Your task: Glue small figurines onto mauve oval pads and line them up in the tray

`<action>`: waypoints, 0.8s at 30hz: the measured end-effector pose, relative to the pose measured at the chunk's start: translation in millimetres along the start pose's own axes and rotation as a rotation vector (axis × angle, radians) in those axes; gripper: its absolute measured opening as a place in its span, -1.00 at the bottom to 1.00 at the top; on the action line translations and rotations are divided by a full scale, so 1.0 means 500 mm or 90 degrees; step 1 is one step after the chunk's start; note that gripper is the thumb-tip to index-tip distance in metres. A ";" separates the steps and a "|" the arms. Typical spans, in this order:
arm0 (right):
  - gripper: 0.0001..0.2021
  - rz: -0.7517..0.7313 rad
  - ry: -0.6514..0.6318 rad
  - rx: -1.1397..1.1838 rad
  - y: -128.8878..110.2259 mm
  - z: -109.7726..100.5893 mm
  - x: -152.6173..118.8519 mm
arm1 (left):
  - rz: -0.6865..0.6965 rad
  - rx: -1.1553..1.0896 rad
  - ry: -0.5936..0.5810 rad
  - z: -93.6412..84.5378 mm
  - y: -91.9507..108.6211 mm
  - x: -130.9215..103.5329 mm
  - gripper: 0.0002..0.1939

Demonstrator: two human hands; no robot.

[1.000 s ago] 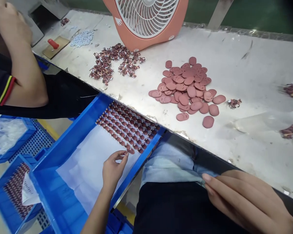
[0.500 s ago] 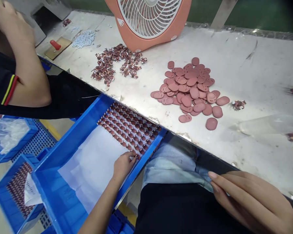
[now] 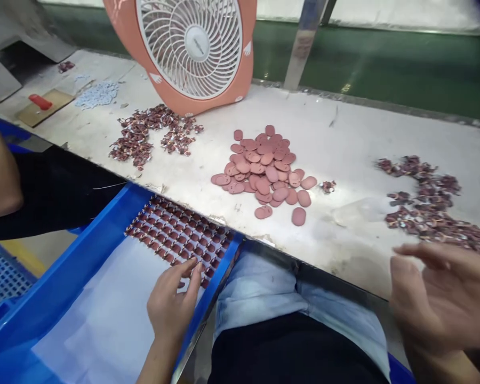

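My left hand (image 3: 172, 298) hovers over the blue tray (image 3: 104, 226), thumb and forefinger apart with nothing between them. Just beyond its fingertips, rows of small reddish-brown oval pieces with wires (image 3: 180, 232) lie on white paper (image 3: 104, 314). My right hand (image 3: 444, 298) is above the bench edge at the right, thumb apart from the stretched fingers, and I see nothing in it. Closest to it is a heap of small dark-brown wired parts (image 3: 436, 221). In the middle of the bench lies a pile of flat reddish-brown oval discs (image 3: 264, 165), some with small holes.
An orange fan (image 3: 196, 48) stands at the back of the bench (image 3: 200, 176). Left of it are more wired parts (image 3: 138, 133), light-blue bits (image 3: 98, 95) and a red piece (image 3: 40, 101) on a board. A co-worker's arm (image 3: 0, 165) is at the left edge.
My left finger and thumb, pinched together at the row's end before, have parted and drawn back. My right hand has turned, its thumb spreading from the fingers. The view has swung right.
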State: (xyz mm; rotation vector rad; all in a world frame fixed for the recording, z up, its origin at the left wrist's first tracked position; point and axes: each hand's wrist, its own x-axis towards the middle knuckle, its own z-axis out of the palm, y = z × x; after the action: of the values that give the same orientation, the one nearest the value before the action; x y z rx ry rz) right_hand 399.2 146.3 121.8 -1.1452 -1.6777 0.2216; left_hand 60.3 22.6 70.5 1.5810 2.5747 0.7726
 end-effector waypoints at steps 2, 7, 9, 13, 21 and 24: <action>-0.40 0.089 0.010 -0.039 0.012 0.009 0.024 | 0.259 -0.114 0.184 0.003 0.073 0.039 -0.78; -0.35 0.207 -0.235 -0.199 0.016 0.039 0.067 | 0.473 -0.074 0.025 0.035 0.211 0.126 -0.40; -0.57 0.210 -0.256 -0.174 0.016 0.043 0.070 | 0.513 -0.079 0.010 0.046 0.219 0.136 -0.47; -0.67 0.232 -0.241 -0.056 -0.003 0.036 0.048 | 0.579 -0.179 0.095 0.055 0.200 0.117 -0.77; -0.66 0.563 -0.490 0.475 -0.112 0.044 -0.007 | 0.617 -0.340 0.214 0.017 0.240 0.035 -0.76; -0.62 0.634 -0.493 0.594 -0.127 0.050 -0.015 | 0.557 -0.442 0.171 0.017 0.258 0.015 -0.80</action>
State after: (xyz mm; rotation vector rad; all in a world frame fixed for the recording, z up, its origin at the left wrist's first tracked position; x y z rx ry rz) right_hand 342.3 116.4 146.2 -1.0727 -1.1359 2.0332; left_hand 166.1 79.4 119.0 2.3473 1.2929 1.7573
